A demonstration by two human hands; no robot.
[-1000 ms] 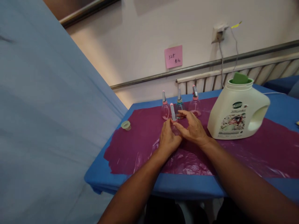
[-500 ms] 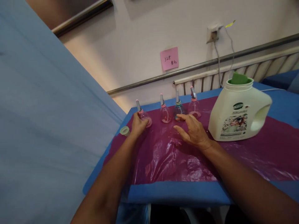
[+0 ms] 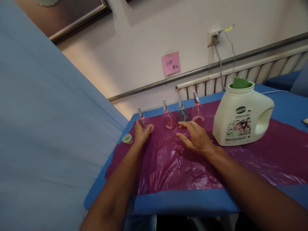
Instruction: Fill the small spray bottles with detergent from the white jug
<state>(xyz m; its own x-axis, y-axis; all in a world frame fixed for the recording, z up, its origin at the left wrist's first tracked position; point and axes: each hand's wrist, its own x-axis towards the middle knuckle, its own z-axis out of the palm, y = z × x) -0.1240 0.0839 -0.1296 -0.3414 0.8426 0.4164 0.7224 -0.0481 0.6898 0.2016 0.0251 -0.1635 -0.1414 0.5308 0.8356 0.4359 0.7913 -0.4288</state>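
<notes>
At the left end of a row of small spray bottles, my left hand (image 3: 142,134) is closed around the lower body of a clear pink spray bottle (image 3: 147,122), which stands on the sheet. A second pink spray bottle (image 3: 169,121) is to its right, then a blue spray bottle (image 3: 183,115) and another pink one (image 3: 198,113). My right hand (image 3: 196,138) hovers just in front of the blue bottle, thumb and fingers apart, with nothing in it. A pale green cap (image 3: 127,139) lies left of my left hand.
A large cream detergent jug (image 3: 243,117) with a green spout stands on the right of the shiny maroon plastic sheet (image 3: 168,173). Blue cloth (image 3: 187,200) covers the table. A light blue curtain (image 3: 48,134) hangs at left. Behind are a radiator (image 3: 205,86) and a wall socket (image 3: 213,37).
The camera view has shifted slightly. Both hands keep nearly the same places: the left stays on the pink bottle, the right stays apart in front of the blue one.
</notes>
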